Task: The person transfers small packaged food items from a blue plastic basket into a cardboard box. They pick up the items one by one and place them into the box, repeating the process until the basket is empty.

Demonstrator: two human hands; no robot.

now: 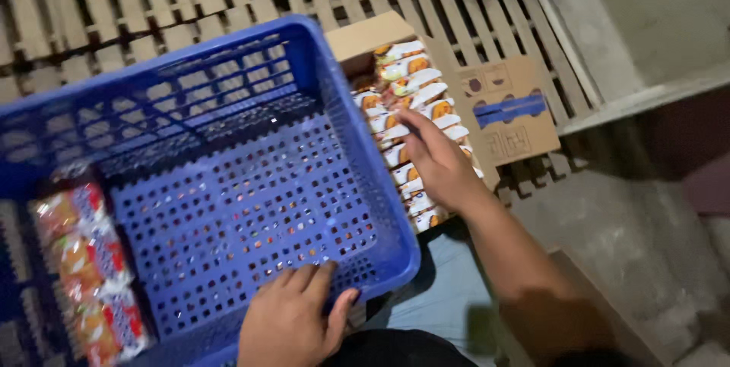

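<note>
The left hand [293, 321] rests palm down on the near rim of a blue perforated plastic crate [228, 184], fingers spread over the edge and thumb hooked on the outside; it holds the rim loosely, not clenched. Far to its left inside the crate lies a row of red and orange snack packets [87, 268], blurred.

The right hand [435, 162] reaches into an open cardboard box [365, 36] just beyond the crate's right wall. Its fingers lie flat and half open on a stacked row of white and orange packets [407, 82]; whether they actually pinch one I cannot tell. Beyond that hand, the box flap [509, 108] shows a blue printed band. Everything sits on pale wooden slats [152, 2].
</note>
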